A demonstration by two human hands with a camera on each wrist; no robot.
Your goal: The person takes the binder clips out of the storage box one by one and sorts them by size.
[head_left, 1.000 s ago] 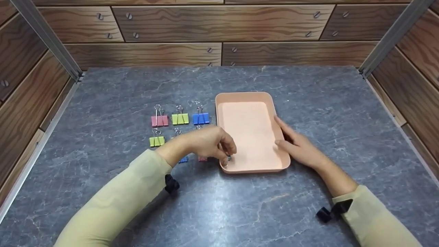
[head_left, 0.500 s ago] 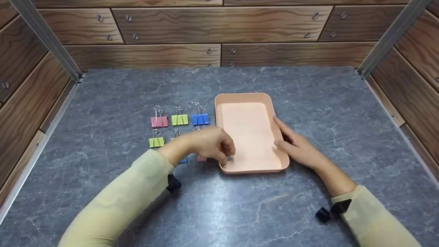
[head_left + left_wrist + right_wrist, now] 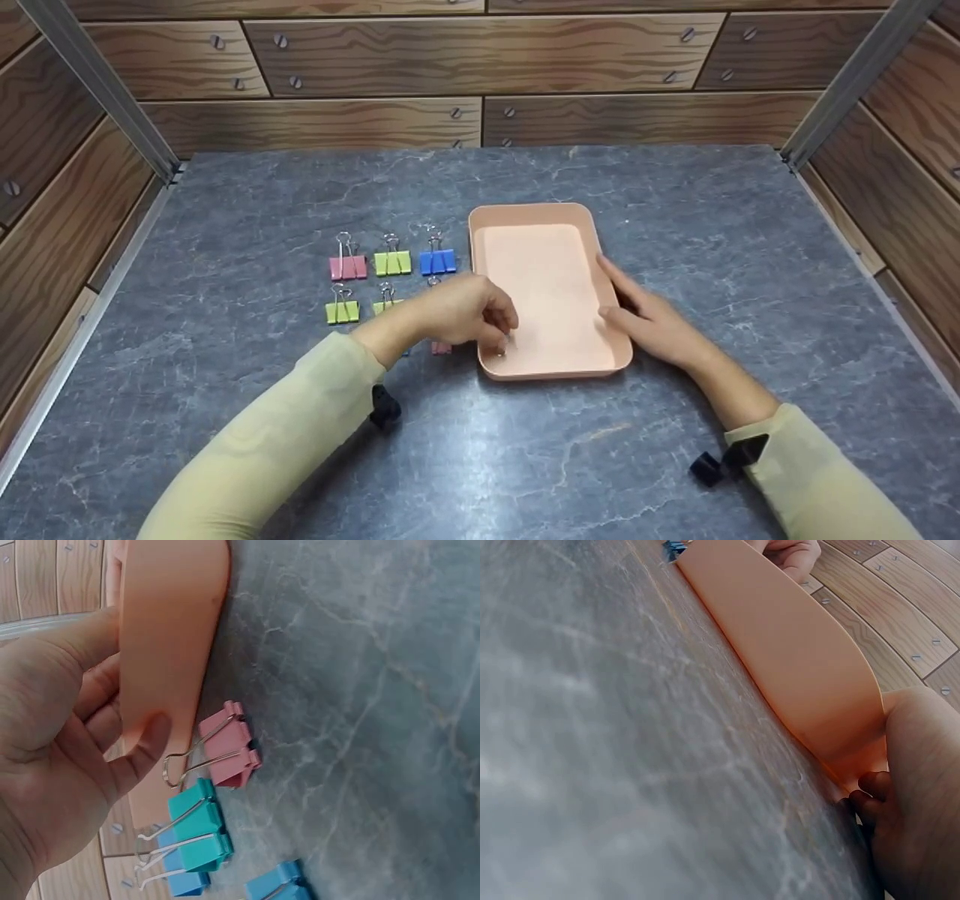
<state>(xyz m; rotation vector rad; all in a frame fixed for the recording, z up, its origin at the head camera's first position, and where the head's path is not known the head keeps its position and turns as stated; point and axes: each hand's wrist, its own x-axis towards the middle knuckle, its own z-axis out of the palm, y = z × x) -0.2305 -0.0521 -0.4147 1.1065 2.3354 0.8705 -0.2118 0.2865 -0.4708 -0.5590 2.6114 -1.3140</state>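
Note:
A peach tray lies on the grey marbled table. My left hand reaches over its near left corner with fingers curled. Between thumb and fingertips shows a tiny silvery wire, seemingly the handle of a small binder clip; its body is hidden. In the left wrist view the thumb goes behind the tray wall and one finger lies along the outside. My right hand holds the tray's right side, thumb over the rim. Left of the tray sit binder clips in rows: pink, yellow-green, blue and others.
Under my left forearm, more clips are partly hidden, among them a pink clip and a teal clip close beside the tray. Wood-patterned panels and metal frame bars enclose the table.
The left hand's fingertips have shifted slightly right inside the tray corner, and the teal bit at them no longer shows. The right hand and tray stay nearly still.

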